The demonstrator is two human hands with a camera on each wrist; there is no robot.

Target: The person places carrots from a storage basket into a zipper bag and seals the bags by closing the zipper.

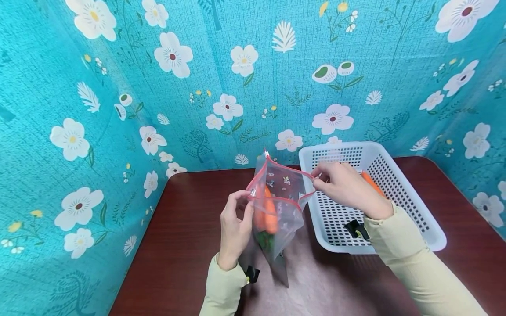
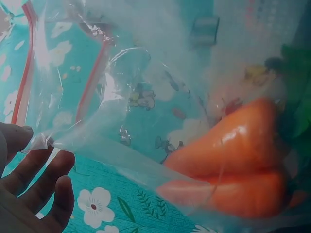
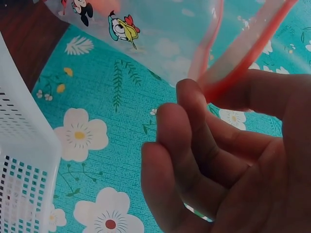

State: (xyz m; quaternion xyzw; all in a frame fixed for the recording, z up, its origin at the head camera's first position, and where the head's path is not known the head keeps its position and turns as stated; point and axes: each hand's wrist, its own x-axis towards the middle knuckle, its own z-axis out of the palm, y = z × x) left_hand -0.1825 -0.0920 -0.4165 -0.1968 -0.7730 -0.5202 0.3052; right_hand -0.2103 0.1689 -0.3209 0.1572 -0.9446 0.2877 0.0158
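Observation:
A clear zip bag [image 1: 290, 226] with a red-edged mouth and cartoon prints hangs between my hands, its mouth spread apart. Inside it lie orange carrots [image 1: 270, 215] with green tops pointing down; the left wrist view shows two carrots [image 2: 238, 141] side by side through the plastic. My left hand [image 1: 235, 226] pinches the near left edge of the mouth between thumb and fingers. On the opposite side, my right hand [image 1: 348, 186] pinches the red-edged corner. The right wrist view has the bag's red strip [image 3: 248, 53] between thumb and fingertip, the other fingers curled loosely.
Right of the bag stands a white perforated basket [image 1: 421, 206], partly under my right forearm. Another carrot [image 1: 371, 183] lies in it, partly covered by that arm. The dark red table [image 1: 178, 245] meets a blue floral cloth [image 1: 205, 74] at the back and sides.

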